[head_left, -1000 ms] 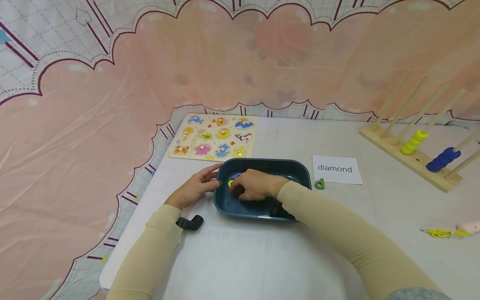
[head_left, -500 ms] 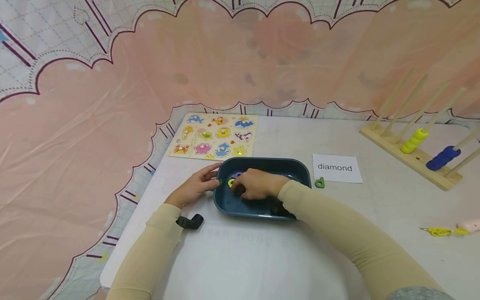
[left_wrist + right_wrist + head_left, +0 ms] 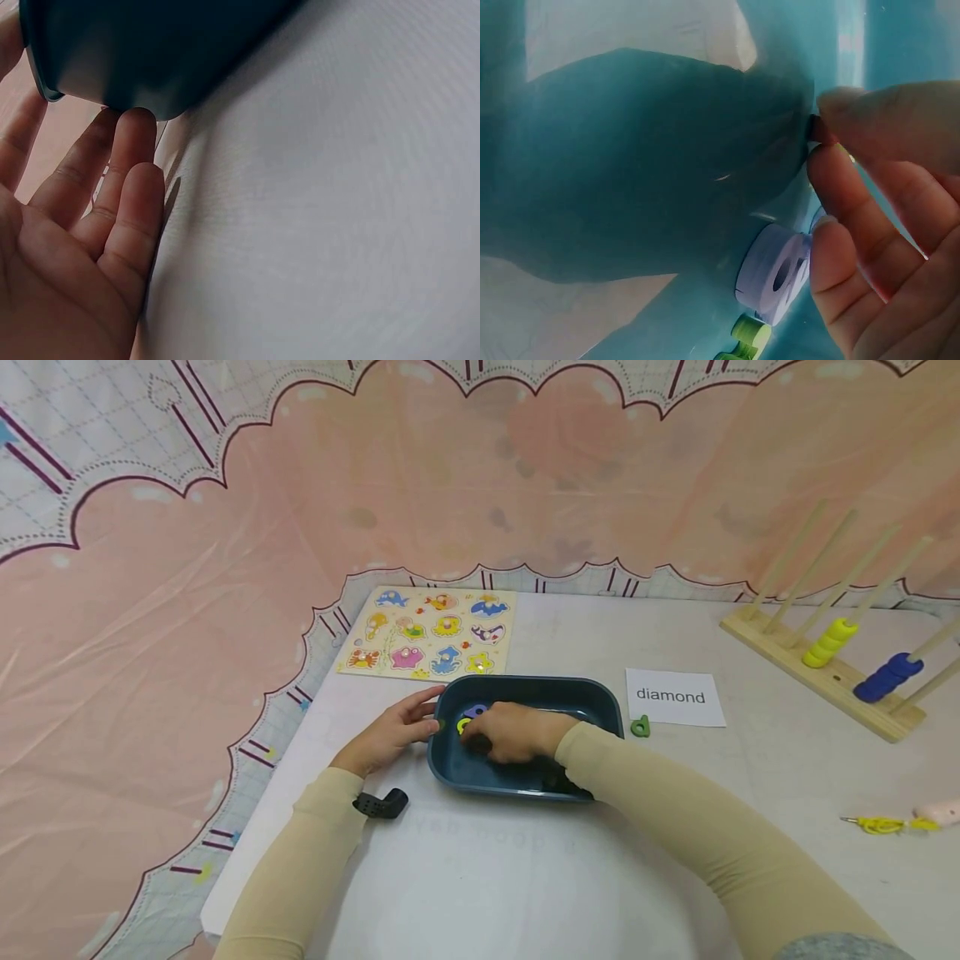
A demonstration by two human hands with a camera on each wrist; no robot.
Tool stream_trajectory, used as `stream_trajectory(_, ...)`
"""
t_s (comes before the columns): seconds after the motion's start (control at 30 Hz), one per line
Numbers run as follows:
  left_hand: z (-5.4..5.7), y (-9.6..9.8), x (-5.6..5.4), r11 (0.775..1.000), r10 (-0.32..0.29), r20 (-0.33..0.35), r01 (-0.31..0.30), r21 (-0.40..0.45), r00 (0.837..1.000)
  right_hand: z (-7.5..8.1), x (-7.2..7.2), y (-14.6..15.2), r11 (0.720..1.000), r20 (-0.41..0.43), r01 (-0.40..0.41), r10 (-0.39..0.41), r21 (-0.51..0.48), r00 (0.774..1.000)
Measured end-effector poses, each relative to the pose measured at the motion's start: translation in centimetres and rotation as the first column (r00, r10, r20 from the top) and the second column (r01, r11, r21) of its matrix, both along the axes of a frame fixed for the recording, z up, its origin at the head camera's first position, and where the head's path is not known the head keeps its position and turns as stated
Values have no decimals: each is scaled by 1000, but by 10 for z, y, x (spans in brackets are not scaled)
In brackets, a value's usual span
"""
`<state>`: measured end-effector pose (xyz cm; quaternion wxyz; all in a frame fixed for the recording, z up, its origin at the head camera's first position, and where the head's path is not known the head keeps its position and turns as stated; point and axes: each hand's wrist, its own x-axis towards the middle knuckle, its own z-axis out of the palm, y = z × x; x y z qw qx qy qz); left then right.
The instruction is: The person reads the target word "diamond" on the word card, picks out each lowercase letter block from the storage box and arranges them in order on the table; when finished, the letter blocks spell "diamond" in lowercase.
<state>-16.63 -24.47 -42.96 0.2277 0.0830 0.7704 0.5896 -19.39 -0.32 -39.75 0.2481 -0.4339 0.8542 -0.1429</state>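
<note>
Since the frame half a second ago, I register one small displacement: the right hand [image 3: 517, 732] has shifted slightly toward the near side of the tray [image 3: 459, 770]. The left hand [image 3: 386, 737] remains in position at the tray's left end.

Right hand status: thumb and finger together, clamped on a small red piece [image 3: 823, 132]. I locate this piece inside the tray, near the left end; in the head view the hand conceals it. A purple piece [image 3: 757, 264] with a round hole and a green piece [image 3: 751, 330] lie close to the curled fingers. From the head view, I also note a yellow piece [image 3: 462, 726] beside the fingertips.

Left hand status: fingers apart and extended, touching the outer wall, with the thumb at the rim.

To the right of the tray, I identify a green letter [image 3: 640, 727] at the lower edge of a white card [image 3: 676, 697] printed "diamond". Behind the tray lies a puzzle board [image 3: 420, 635]; at far right stands a wooden bead rack [image 3: 791, 664].
</note>
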Motion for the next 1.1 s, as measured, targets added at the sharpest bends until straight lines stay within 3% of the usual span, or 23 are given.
stream_trajectory(0.47, 1, 2, 1, 1000, 6, 1, -6, -8, 1000, -3, -1, -1, 1000, -28, -4, 4, 2, 1000)
stream_trajectory(1.1, 1, 2, 0, 1000, 14, 1, -14, -11, 1000, 2, -7, 3, 994, 12, 48, -47, -103, 999)
